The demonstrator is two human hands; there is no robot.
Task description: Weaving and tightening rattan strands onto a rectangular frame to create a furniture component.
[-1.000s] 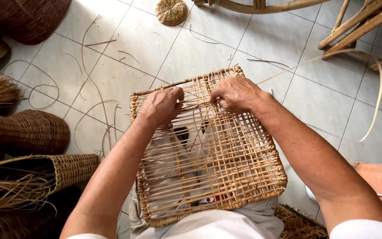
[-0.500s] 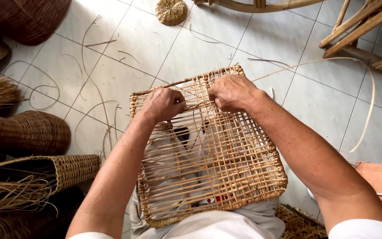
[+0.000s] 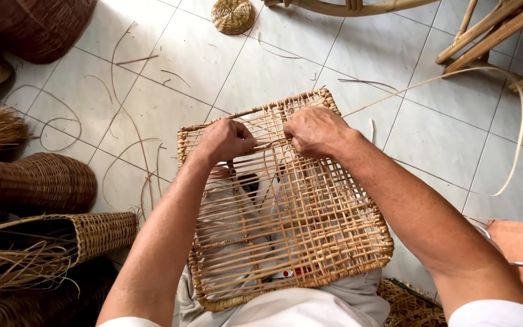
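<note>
- Pulled farther right since earlier: long strand [image 3: 455, 75], looping over floor [image 3: 152, 103].
- Left hand [image 3: 228, 140], right hand [image 3: 313, 130]: both pinching strands at panel [image 3: 286, 242] top.
- Panel on lap: light, springy, brittle-looking; best gripped by rim.

Woven rattan panel [image 3: 286, 212]: pale straw-coloured cane, matt, ribbed and rough where strips cross, braided thicker along the rim. Bare hands on it at 12 o'clock, left hand [image 3: 225, 140] and right hand [image 3: 316, 130], pinching a thin, smooth cane strand [image 3: 443, 79] with a slight sheen. Underneath, at 6 o'clock, soft matt grey cloth [image 3: 310, 309]. Floor tiles [image 3: 171, 60]: pale ceramic, smooth, faintly glossy. At 9 o'clock, dark brown wicker baskets [image 3: 37, 181], coarse and dull. At 12 o'clock, small coiled straw disc [image 3: 232, 15], rough. At 2 o'clock, bare wooden frame [image 3: 497, 30], smooth, matt.
</note>
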